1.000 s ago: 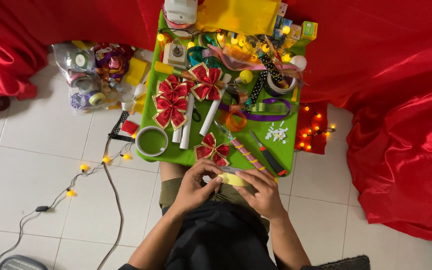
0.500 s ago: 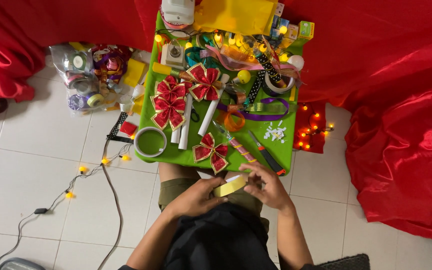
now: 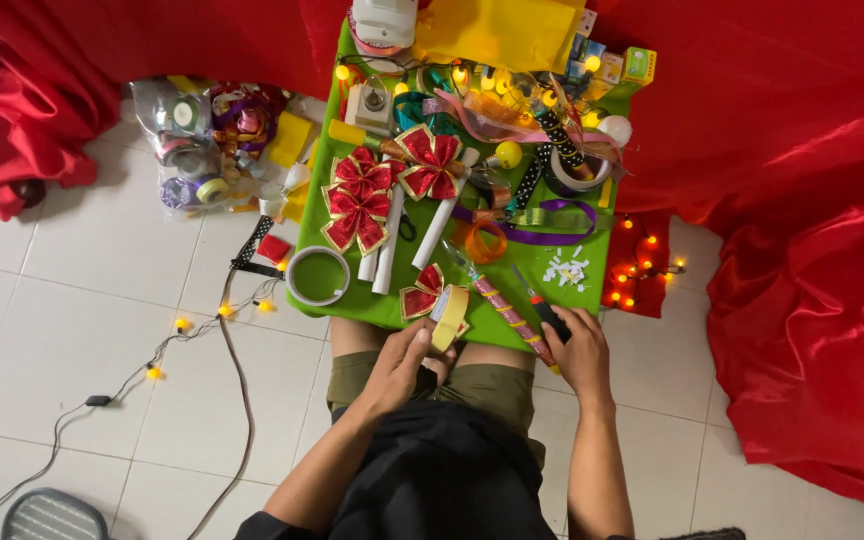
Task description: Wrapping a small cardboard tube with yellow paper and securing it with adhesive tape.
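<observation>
Head view: left hand fingers are pinching tape roll upright at desk edge; right hand fingers are gripping cutter w/ tape beside.

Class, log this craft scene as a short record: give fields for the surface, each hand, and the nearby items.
Surface: green table, crowded with craft items
Left hand: holds a yellow tape roll at the table's near edge
Right hand: on a black-handled tool beside a patterned stick
Nearby: red bows, a white ring, purple ribbon
Floor: string lights, red cloth
</observation>
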